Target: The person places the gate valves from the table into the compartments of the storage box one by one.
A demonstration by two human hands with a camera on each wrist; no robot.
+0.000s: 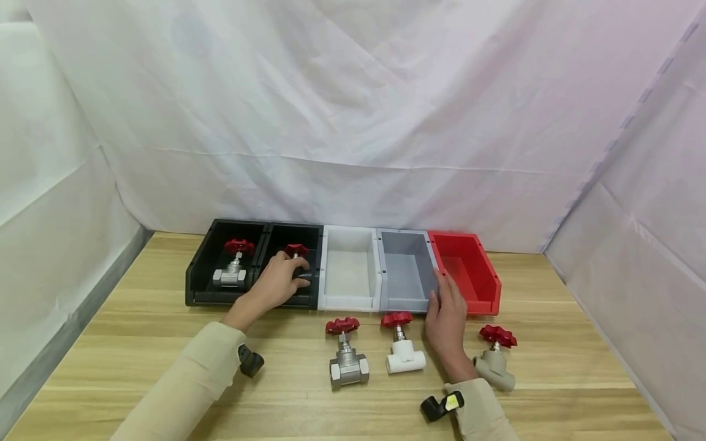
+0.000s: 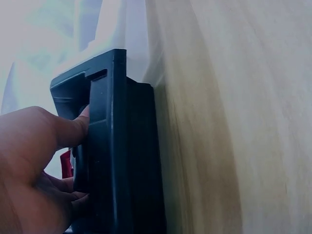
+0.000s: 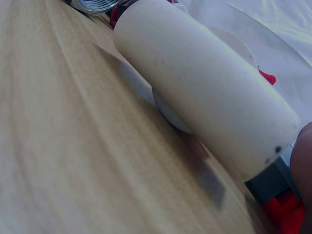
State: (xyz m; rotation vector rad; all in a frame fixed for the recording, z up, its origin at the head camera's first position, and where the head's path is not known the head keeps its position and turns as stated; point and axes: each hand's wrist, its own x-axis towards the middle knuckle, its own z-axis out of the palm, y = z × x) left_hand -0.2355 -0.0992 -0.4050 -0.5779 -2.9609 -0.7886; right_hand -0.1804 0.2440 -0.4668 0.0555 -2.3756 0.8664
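My left hand point(image 1: 274, 283) reaches into the second black bin point(image 1: 322, 245). Its thumb and fingers grip the dark body of a valve with a red handwheel point(image 1: 296, 250), mostly covered by the hand. In the left wrist view the thumb and fingers point(image 2: 61, 187) go in over the black bin wall point(image 2: 105, 146). My right hand point(image 1: 448, 318) rests its fairly straight fingers on the front where the grey bin point(image 1: 408, 304) meets the red bin point(image 1: 485, 306). Just left of that hand stands a white valve point(image 1: 405, 356), whose pipe end point(image 3: 204, 92) fills much of the right wrist view.
A metal valve point(image 1: 234, 274) sits in the leftmost black bin point(image 1: 190, 285). The white bin point(image 1: 349, 302) is mid-row. On the wooden table point(image 1: 298, 398) stand another metal valve point(image 1: 349, 367) and, right of my right forearm, a beige valve point(image 1: 494, 367). White sheeting point(image 1: 353, 122) hangs behind.
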